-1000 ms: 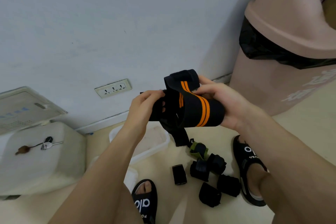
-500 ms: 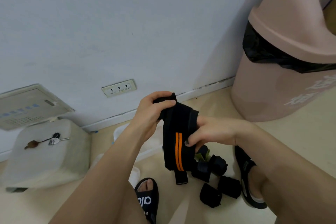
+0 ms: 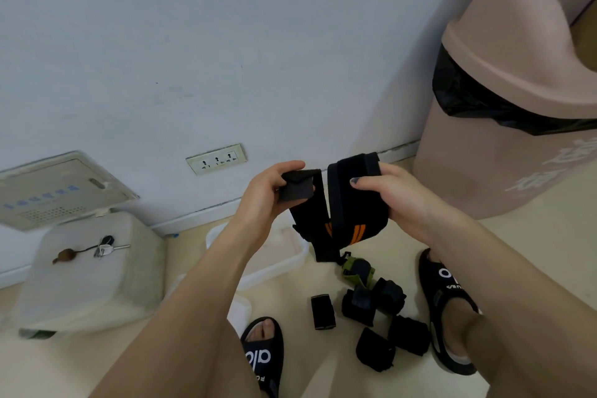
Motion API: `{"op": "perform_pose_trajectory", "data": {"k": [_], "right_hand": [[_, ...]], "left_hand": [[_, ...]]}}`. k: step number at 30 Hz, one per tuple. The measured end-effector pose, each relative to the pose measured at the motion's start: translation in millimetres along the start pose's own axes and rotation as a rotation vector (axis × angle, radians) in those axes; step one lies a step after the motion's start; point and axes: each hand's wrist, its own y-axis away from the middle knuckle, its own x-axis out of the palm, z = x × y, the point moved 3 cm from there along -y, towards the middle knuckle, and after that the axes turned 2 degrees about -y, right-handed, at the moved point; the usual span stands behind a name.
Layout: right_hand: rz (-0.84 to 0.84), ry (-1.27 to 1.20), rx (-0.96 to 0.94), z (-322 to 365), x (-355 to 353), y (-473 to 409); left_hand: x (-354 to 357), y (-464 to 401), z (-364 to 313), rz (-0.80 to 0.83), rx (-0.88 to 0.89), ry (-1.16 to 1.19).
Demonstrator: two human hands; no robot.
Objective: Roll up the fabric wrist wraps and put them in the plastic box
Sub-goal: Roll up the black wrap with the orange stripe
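Head view: nearest on the floor, two black sandals (image 3: 263, 357) on the feet, and between them a heap of rolled wraps (image 3: 376, 317), all black but one green. Above those, both hands are raised over the floor. Left hand (image 3: 269, 197) pinches one folded black end of the wrist wrap (image 3: 353, 207), fingers curled round it. Right hand (image 3: 392, 194) grips the black-and-orange loop, thumb on top. White plastic box (image 3: 290, 255) sits on the floor under the left forearm. Farther left, a grey block with keys (image 3: 103, 247); far right, a pink bin (image 3: 504, 113) by the wall.
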Motion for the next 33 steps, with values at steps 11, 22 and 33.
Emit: {"op": "perform_pose_trajectory", "data": {"k": [11, 22, 33], "right_hand": [[-0.100, 0.205, -0.050, -3, 17, 5], [-0.126, 0.119, -0.101, -5, 27, 6], [-0.118, 0.047, -0.206, 5, 21, 2]], "left_hand": [[3, 6, 0, -0.005, 0.129, -0.245], [-13, 3, -1, -0.262, 0.309, -0.734], [-6, 6, -14, -0.308, 0.352, -0.442]]}}
